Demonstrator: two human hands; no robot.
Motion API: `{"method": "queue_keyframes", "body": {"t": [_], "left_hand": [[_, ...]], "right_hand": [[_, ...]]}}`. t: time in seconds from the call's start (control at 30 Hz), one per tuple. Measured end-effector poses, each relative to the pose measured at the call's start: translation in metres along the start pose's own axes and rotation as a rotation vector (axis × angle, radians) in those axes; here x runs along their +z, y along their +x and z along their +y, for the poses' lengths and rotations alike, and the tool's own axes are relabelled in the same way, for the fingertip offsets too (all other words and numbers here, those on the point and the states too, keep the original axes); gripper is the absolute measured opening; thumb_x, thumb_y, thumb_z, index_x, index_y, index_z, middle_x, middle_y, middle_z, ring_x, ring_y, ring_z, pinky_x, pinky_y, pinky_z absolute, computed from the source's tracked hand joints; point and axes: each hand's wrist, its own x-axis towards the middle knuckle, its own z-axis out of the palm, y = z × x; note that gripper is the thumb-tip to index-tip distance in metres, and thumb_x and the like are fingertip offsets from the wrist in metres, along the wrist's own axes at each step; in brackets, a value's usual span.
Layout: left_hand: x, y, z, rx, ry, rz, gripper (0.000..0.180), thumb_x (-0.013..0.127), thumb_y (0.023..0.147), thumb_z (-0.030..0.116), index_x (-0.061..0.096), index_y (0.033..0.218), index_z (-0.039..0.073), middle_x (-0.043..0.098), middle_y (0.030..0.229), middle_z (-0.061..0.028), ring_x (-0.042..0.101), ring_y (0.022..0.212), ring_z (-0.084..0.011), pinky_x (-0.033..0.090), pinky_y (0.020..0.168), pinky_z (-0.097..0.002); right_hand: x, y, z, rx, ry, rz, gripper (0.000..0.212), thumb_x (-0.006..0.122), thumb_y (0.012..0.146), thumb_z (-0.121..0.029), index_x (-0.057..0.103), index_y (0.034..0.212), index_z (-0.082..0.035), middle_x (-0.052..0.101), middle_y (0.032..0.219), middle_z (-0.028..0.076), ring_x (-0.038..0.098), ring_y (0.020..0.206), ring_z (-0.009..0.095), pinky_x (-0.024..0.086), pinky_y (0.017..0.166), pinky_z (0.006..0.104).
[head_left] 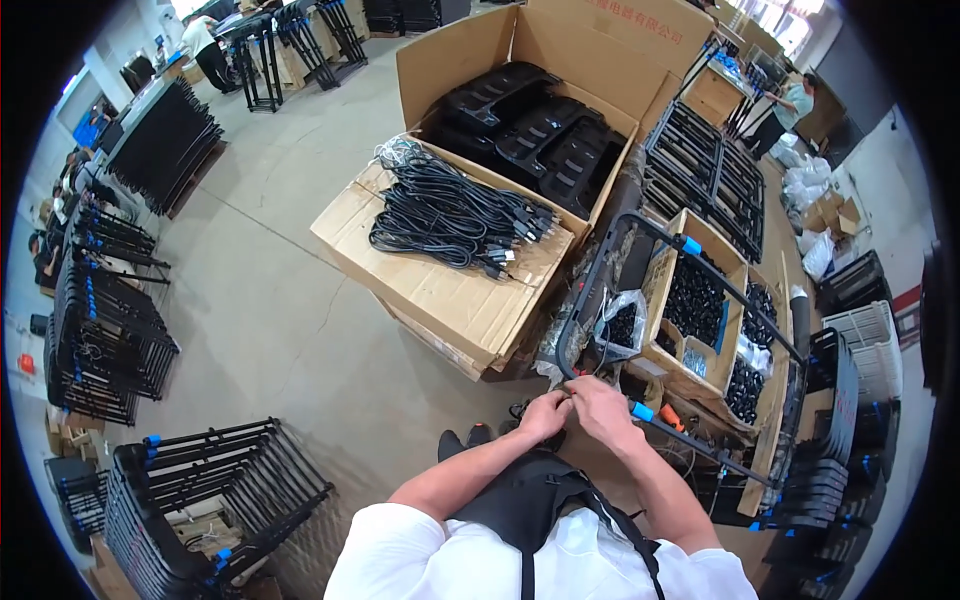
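Note:
A black tubular metal frame (566, 345) with rounded corners and bright blue sleeves (642, 411) lies across the workbench on the right. At its near left corner my two hands meet, fingertips together. My left hand (545, 416) is closed in a pinch just beside the tube. Over the tube's corner, my right hand (603, 409) is closed too, its fingers bent toward the left ones. Whatever small thing sits between the fingers is hidden. A clear plastic bag of small black parts (621, 325) stands right beyond the hands.
A wooden divided tray (652, 287) holds black small parts and screws. Bundled black cables (440, 205) lie on a cardboard box (470, 325); behind, an open carton (455, 55) holds black moulded panels. Stacked black frames (215, 480) stand lower left. Other people work far off.

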Motion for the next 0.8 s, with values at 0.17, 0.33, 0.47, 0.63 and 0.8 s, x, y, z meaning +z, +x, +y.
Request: {"method": "queue_keyframes", "body": {"t": [0.17, 0.33, 0.47, 0.63, 0.8], "left_hand": [[0.002, -0.009, -0.011, 0.116, -0.043, 0.101, 0.036, 0.060, 0.104, 0.033, 0.070, 0.120, 0.003, 0.072, 0.115, -0.0269, 0.068, 0.112, -0.0461, 0.054, 0.094, -0.0514], [0.002, -0.009, -0.016, 0.187, -0.027, 0.145, 0.032, 0.062, 0.103, 0.029, 0.070, 0.120, 0.003, 0.072, 0.114, -0.0254, 0.068, 0.107, -0.0470, 0.056, 0.090, -0.0521], [-0.007, -0.011, -0.010, 0.247, 0.011, 0.144, 0.027, 0.064, 0.100, 0.023, 0.070, 0.116, 0.003, 0.072, 0.108, -0.0250, 0.068, 0.102, -0.0466, 0.055, 0.087, -0.0532], [-0.009, -0.010, -0.007, 0.481, 0.229, 0.298, 0.017, 0.066, 0.095, 0.017, 0.069, 0.102, 0.002, 0.071, 0.096, -0.0226, 0.068, 0.093, -0.0444, 0.054, 0.083, -0.0544], [-0.006, -0.009, -0.016, 0.455, 0.177, 0.259, 0.017, 0.065, 0.096, 0.018, 0.069, 0.102, 0.002, 0.071, 0.098, -0.0224, 0.068, 0.095, -0.0441, 0.054, 0.084, -0.0535]], "right_hand": [[0.010, 0.021, 0.002, -0.065, -0.347, -0.427, 0.020, 0.062, 0.088, -0.014, 0.068, 0.106, -0.007, 0.075, 0.100, 0.014, 0.077, 0.089, 0.032, 0.061, 0.076, 0.0450], [0.020, 0.024, 0.022, -0.274, -0.451, -0.472, 0.020, 0.062, 0.090, -0.015, 0.064, 0.107, -0.005, 0.075, 0.099, 0.014, 0.074, 0.094, 0.033, 0.060, 0.079, 0.0445], [0.016, 0.026, 0.019, -0.289, -0.391, -0.468, 0.022, 0.064, 0.089, -0.015, 0.063, 0.108, -0.004, 0.074, 0.097, 0.013, 0.074, 0.095, 0.032, 0.060, 0.079, 0.0435], [0.023, 0.036, 0.008, -0.206, -0.521, -0.583, 0.021, 0.062, 0.090, -0.015, 0.063, 0.108, -0.005, 0.072, 0.099, 0.013, 0.075, 0.093, 0.031, 0.060, 0.078, 0.0420], [0.012, 0.035, 0.013, -0.386, -0.407, -0.398, 0.015, 0.058, 0.095, -0.016, 0.064, 0.102, -0.005, 0.069, 0.100, 0.014, 0.076, 0.091, 0.031, 0.061, 0.075, 0.0432]]}}
